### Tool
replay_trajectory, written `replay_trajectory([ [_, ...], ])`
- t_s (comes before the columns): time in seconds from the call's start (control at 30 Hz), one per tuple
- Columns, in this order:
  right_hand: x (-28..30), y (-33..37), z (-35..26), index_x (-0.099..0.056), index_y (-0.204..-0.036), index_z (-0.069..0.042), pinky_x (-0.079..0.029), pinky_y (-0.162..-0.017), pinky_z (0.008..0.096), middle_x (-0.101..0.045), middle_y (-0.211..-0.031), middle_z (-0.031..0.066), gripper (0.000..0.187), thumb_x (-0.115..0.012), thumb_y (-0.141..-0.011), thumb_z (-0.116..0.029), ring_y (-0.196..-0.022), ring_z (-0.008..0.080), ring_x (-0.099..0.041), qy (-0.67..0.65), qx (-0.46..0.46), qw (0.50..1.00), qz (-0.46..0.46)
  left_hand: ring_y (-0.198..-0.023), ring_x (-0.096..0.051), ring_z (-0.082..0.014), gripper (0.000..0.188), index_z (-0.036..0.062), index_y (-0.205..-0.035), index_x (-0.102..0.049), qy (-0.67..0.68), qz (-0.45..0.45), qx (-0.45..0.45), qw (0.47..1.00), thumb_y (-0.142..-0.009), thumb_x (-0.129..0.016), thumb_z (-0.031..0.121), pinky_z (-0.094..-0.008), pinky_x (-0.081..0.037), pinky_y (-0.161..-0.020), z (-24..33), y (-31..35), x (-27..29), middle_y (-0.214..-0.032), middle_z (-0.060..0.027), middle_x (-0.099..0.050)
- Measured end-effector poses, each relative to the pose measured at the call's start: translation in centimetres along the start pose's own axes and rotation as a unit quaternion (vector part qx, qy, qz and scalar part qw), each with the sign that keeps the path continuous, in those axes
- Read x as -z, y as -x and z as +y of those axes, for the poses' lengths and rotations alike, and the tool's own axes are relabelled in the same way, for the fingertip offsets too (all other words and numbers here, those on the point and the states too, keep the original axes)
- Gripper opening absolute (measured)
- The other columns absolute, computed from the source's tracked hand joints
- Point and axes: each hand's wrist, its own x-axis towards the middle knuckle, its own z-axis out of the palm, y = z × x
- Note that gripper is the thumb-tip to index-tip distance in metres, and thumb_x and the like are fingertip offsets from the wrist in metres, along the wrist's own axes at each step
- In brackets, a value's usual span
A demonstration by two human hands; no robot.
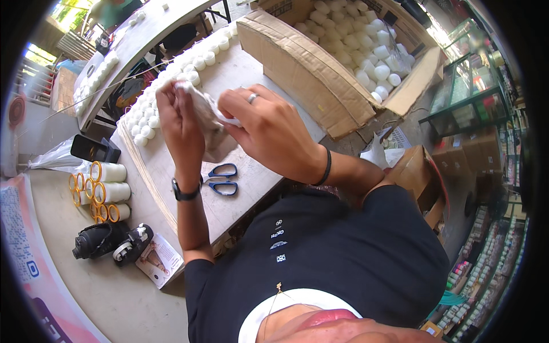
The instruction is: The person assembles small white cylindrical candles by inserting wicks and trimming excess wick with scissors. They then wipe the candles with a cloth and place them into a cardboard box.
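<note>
Above the work table, my left hand (pixel 182 123) grips one side of a crumpled whitish piece (pixel 218 143), which could be cloth or a thin bag. My right hand (pixel 273 124) pinches its upper right edge, where a white strip shows between the fingers. Whatever is inside the piece, if anything, is hidden. A pair of scissors (pixel 222 179) with dark blue handles lies on the table (pixel 251 191) just below the piece, apart from both hands; its blades are mostly covered. Rows of short white rolls (pixel 150 117) stand on the table beyond my left hand.
An open cardboard box (pixel 309 74) full of white rolls (pixel 349 34) stands at the far right. To the left sit white tubes with orange rims (pixel 110 191), black bottles (pixel 100 240) and a printed box (pixel 161 260). Green-framed shelving (pixel 469 80) lines the right side.
</note>
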Motion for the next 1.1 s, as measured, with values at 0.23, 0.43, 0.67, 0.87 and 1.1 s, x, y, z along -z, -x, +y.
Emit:
replay_trajectory([
  [0.23, 6.8, -2.9, 0.4, -0.055, -0.097, -0.003, -0.050, -0.061, 0.0441, -0.062, -0.081, 0.0214, 0.018, -0.069, -0.086, -0.006, -0.071, 0.0380, -0.065, 0.089, -0.015, 0.992, 0.092, -0.069, -0.059, -0.0232, 0.024, 0.0004, -0.113, -0.057, -0.109, 0.084, -0.283, 0.949, -0.105, -0.051, 0.022, -0.0345, -0.047, -0.065, 5.7, -7.4, -4.6, -0.084, -0.0159, -0.064],
  [0.43, 18.2, -8.1, 8.8, -0.055, -0.104, -0.002, -0.054, -0.062, 0.0271, -0.067, -0.091, 0.0089, 0.008, -0.059, -0.099, -0.007, -0.076, 0.0159, -0.066, 0.028, -0.144, 0.982, 0.116, -0.081, -0.063, -0.0447, 0.026, 0.0007, -0.115, -0.053, -0.071, 0.033, -0.296, 0.952, -0.106, -0.047, 0.024, -0.0482, -0.046, -0.067, 10.4, -14.7, -11.8, -0.088, -0.0255, -0.063],
  [0.67, 28.1, -8.4, 21.2, -0.054, -0.118, -0.004, -0.059, -0.084, 0.0361, -0.067, -0.105, 0.0104, 0.016, -0.052, -0.101, -0.004, -0.092, 0.0221, -0.068, -0.332, -0.321, 0.870, 0.172, -0.065, -0.060, -0.0410, 0.021, 0.0017, -0.113, -0.051, 0.042, -0.076, -0.207, 0.974, -0.105, -0.048, 0.021, -0.0451, -0.046, -0.057, 8.9, -20.3, -21.8, -0.082, -0.0218, -0.065],
  [0.87, 26.6, -10.1, 28.0, -0.065, -0.109, -0.001, -0.051, -0.075, 0.0262, -0.067, -0.098, 0.0034, 0.016, -0.051, -0.101, -0.003, -0.084, 0.0118, -0.061, -0.328, -0.290, 0.898, 0.033, -0.081, -0.063, -0.0354, 0.038, 0.0003, -0.125, -0.054, -0.193, -0.187, -0.394, 0.879, -0.101, -0.054, 0.029, -0.0423, -0.051, -0.074, 3.9, -19.5, -27.9, -0.093, -0.0218, -0.066],
  [1.1, 26.5, -9.5, 27.1, -0.072, -0.101, 0.001, -0.049, -0.066, 0.0263, -0.068, -0.083, -0.0019, 0.023, -0.058, -0.101, -0.017, -0.071, 0.0069, -0.059, -0.150, -0.341, 0.928, -0.008, -0.085, -0.060, -0.0062, 0.038, 0.0032, -0.112, -0.065, 0.019, -0.614, 0.014, 0.789, -0.098, -0.064, 0.039, -0.0256, -0.049, -0.077, 2.8, -20.8, -29.9, -0.096, -0.0007, -0.067],
])
